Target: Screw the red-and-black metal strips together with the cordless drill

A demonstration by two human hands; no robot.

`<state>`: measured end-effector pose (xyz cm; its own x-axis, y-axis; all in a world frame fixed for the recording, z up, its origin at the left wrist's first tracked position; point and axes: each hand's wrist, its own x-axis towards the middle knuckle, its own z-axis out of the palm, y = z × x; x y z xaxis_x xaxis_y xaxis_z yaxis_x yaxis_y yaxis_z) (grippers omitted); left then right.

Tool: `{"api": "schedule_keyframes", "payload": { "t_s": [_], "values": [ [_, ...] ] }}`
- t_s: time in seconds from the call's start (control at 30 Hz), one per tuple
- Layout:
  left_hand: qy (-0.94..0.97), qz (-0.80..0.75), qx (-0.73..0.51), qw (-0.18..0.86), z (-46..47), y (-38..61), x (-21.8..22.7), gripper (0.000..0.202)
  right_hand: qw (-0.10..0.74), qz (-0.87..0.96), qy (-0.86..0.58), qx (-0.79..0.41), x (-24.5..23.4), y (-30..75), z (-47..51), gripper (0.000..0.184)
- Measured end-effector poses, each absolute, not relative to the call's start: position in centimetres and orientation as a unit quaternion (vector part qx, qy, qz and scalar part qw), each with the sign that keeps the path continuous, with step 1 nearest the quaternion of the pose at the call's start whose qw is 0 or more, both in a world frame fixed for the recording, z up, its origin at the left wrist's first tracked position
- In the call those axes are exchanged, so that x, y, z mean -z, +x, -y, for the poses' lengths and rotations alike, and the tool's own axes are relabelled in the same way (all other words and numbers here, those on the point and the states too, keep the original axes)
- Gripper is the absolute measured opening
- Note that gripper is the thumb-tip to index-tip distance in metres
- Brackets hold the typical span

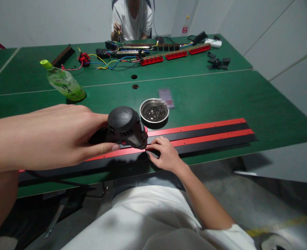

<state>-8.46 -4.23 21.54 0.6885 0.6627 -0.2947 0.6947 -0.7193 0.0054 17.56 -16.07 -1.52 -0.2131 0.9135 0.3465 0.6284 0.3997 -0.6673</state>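
My left hand (72, 139) is closed around the handle of a black cordless drill (128, 126), its nose pointing down. The drill's tip meets the nearer of two long black strips with red edges (202, 140), lying side by side on the table. My right hand (166, 154) has thumb and fingers drawn together at the drill's tip, over the red edge. Whatever sits between those fingers is too small to make out. Just beyond the drill stands a round metal bowl (154, 113) holding many small dark screws.
A green-capped bottle (65, 83) leans at the left on the green table (207, 93). Wired red and black modules (152, 60) lie along the far side, with black pieces (218, 62) to their right. Opposite sits a person in a white shirt (135, 21).
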Motion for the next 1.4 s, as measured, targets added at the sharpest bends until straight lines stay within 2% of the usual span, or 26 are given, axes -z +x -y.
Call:
{"api": "schedule_keyframes", "payload": {
  "t_s": [0.1,0.17,0.23,0.3,0.4,0.47,0.7,1.0,1.4],
  "values": [
    [0.905,-0.358,0.224,0.048,4.3,-7.4,-22.1,0.059,0.391,0.736,-0.514,-0.201,1.4,17.5,16.2,0.033],
    [0.885,-0.399,0.24,-0.013,4.8,-6.6,-22.1,0.062,0.422,0.715,-0.522,-0.197,1.5,17.5,16.3,0.036],
    [0.87,-0.43,0.225,-0.09,5.6,-5.8,-21.9,0.063,0.45,0.69,-0.537,-0.182,1.7,17.5,16.3,0.033],
    [0.87,-0.434,0.186,-0.145,6.6,-5.0,-21.3,0.054,0.471,0.67,-0.551,-0.161,2.1,17.4,16.4,0.029],
    [0.865,-0.442,0.135,-0.194,8.0,-4.0,-20.5,0.038,0.487,0.656,-0.56,-0.136,2.6,17.3,16.4,0.025],
    [0.859,-0.452,0.107,-0.216,8.6,-3.4,-20.2,0.035,0.49,0.655,-0.561,-0.125,2.8,17.2,16.4,0.023],
    [0.866,-0.447,0.07,-0.212,9.4,-2.9,-20.4,0.031,0.517,0.652,-0.545,-0.098,2.8,17.2,16.3,0.021],
    [0.854,-0.458,0.062,-0.238,10.7,-3.2,-20.0,0.023,0.512,0.647,-0.557,-0.095,3.3,17.2,16.3,0.02],
    [0.857,-0.447,0.046,-0.251,12.2,-3.2,-19.9,0.024,0.542,0.638,-0.534,-0.115,2.9,17.5,16.4,0.021]
  ]
}}
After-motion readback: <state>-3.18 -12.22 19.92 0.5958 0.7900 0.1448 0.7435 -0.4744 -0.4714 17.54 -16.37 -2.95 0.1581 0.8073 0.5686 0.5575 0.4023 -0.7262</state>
